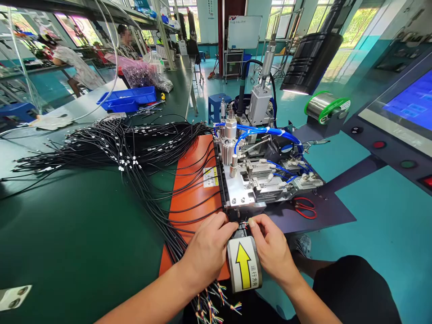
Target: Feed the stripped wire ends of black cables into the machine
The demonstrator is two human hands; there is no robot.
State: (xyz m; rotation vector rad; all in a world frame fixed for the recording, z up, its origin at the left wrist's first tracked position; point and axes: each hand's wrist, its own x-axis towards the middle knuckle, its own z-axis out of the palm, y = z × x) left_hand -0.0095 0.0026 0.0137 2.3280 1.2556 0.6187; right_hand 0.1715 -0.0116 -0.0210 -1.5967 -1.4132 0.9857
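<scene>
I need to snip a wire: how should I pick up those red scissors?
Probably by the handle loops, from above-right: the red scissors lie flat on the dark mat, machine crowding their left. The left hand and right hand pinch a cable end.

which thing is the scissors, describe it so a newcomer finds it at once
Start at the metal machine with blue hoses in the middle of the green bench. On the dark mat at its right side, just beyond the right hand, lie the scissors. They alone have thin red loop handles, unlike the grey metal parts beside them.
</scene>
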